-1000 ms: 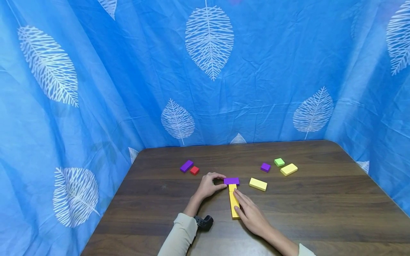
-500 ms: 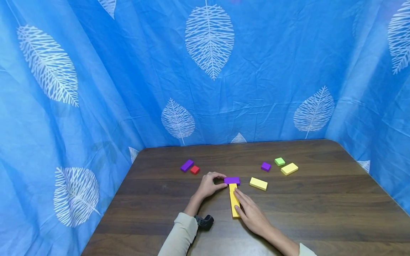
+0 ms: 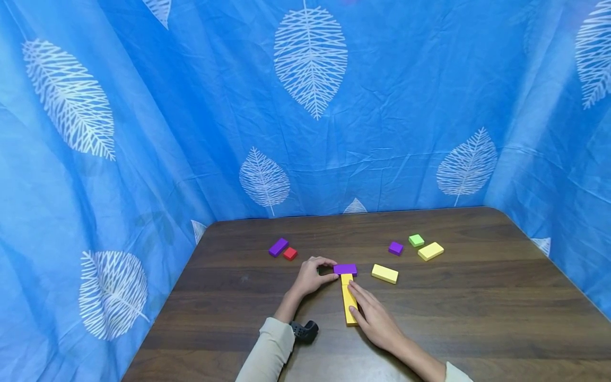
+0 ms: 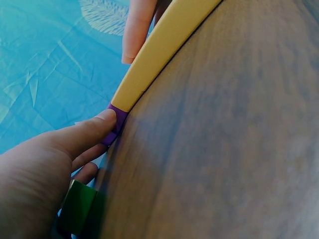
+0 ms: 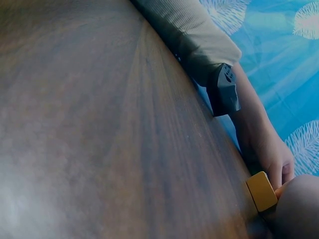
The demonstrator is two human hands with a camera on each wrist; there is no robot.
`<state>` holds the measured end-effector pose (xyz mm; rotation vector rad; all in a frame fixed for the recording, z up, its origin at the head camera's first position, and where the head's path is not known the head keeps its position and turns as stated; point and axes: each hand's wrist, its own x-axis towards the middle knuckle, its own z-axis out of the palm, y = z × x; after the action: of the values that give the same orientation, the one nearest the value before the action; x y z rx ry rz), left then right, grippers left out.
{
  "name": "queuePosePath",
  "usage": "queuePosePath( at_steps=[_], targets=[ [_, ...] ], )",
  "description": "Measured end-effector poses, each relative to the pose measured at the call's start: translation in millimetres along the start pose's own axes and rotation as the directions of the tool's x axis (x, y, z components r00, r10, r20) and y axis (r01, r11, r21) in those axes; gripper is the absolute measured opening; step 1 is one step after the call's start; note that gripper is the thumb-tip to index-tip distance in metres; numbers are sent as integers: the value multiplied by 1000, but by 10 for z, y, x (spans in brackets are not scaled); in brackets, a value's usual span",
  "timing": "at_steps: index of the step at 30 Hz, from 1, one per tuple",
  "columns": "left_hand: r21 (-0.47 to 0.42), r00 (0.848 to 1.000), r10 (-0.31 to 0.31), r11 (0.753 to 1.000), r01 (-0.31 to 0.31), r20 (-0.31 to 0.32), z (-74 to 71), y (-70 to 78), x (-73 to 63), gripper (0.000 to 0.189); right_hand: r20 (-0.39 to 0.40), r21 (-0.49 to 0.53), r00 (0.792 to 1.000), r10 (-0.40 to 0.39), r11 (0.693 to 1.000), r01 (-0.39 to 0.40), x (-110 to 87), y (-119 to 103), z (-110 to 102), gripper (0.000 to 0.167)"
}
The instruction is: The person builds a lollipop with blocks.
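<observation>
On the worktop [image 3: 477, 302], the left hand's grip [image 3: 312, 277] pinches the left end of the purple block [image 3: 346, 269], crosswise against the far end of the yellow blocks [image 3: 348, 301]; the right hand's grip [image 3: 376, 319], straight-fingered, touches their right side. Light, even pressure should keep joints square. Block faces smooth, rectangular; worktop dark-grained.
</observation>
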<state>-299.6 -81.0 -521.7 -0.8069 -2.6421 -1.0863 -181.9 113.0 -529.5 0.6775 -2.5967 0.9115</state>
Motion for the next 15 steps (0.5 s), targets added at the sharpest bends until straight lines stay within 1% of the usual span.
queuePosePath(
  at_steps=[5,7,15],
  targets=[
    [9,1000,7,1000,-7,1,-1,-8,-3,30,5,3,1000,7,1000,-7,3,-3,4,48],
    [13,1000,1,1000,-1,6,0,-14,-3,31,2,4,1000,7,1000,-7,0,0,8,48],
    [9,1000,-7,1000,7,7,0,-25,-8,31,-25,-4,1000,-7,1000,7,-7,18,36,48]
  ],
)
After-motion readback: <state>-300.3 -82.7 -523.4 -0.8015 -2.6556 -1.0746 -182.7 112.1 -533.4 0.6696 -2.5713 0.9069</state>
